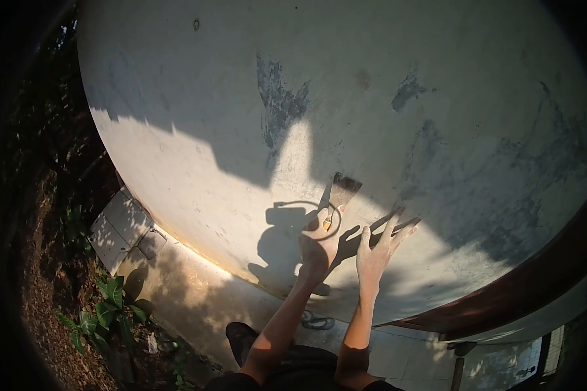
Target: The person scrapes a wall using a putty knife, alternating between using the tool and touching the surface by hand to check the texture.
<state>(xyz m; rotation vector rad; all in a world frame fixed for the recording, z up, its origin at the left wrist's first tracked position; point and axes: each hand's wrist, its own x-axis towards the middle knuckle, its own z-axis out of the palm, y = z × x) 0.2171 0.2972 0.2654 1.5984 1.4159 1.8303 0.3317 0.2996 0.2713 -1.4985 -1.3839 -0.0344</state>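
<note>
My left hand (319, 251) is wrapped round a putty knife (345, 188), whose wide dark blade points up and to the right. A bit of its orange-brown handle shows between the fingers. The blade lies at the pale wall (215, 195), close to the line between sun and shade. To the right, my right hand (376, 255) holds nothing; its fingers are spread, with the tips right at the wall surface. Whitish dust coats both hands. Dark grey rough patches (282, 98) mark the wall above and to the right.
A concrete ledge (176, 274) runs along the wall's foot. Leafy green plants (111, 306) and dry litter lie to the left. Near my legs is a pair of flip-flops (317, 320). A dark reddish band (502, 277) edges the wall at lower right. My shadow falls on the wall.
</note>
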